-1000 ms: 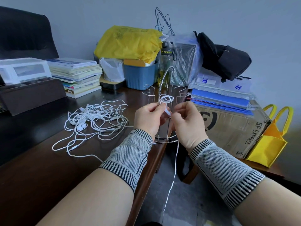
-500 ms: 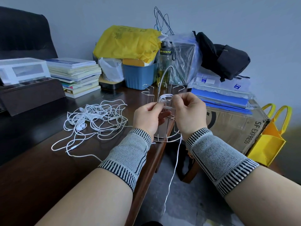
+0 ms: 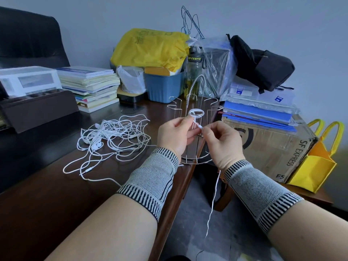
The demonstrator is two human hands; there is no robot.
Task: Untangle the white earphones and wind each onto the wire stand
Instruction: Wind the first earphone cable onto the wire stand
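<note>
A silver wire stand (image 3: pixel 195 102) with hooked arms sits at the desk's right edge. White earphone cable is coiled in small loops (image 3: pixel 196 113) on its front arm. My left hand (image 3: pixel 176 135) pinches the cable just below the coil. My right hand (image 3: pixel 221 140) pinches the same cable beside it, near a small white piece, and the loose end (image 3: pixel 212 202) hangs from under that wrist toward the floor. A tangled heap of white earphones (image 3: pixel 111 135) lies on the dark desk to the left, apart from both hands.
Behind the stand are a blue bin (image 3: pixel 163 86), a yellow bag (image 3: pixel 150 48), a bottle (image 3: pixel 194 72) and stacked books (image 3: pixel 90 85). A cardboard box (image 3: pixel 269 146) with blue folders stands right, a yellow tote (image 3: pixel 316 162) beside it. The desk edge (image 3: pixel 188 181) drops to the floor.
My right hand dropped from beside the coil and moved right, drawing the cable sideways. The left hand kept its pinch under the coil. The tangled heap did not move.
</note>
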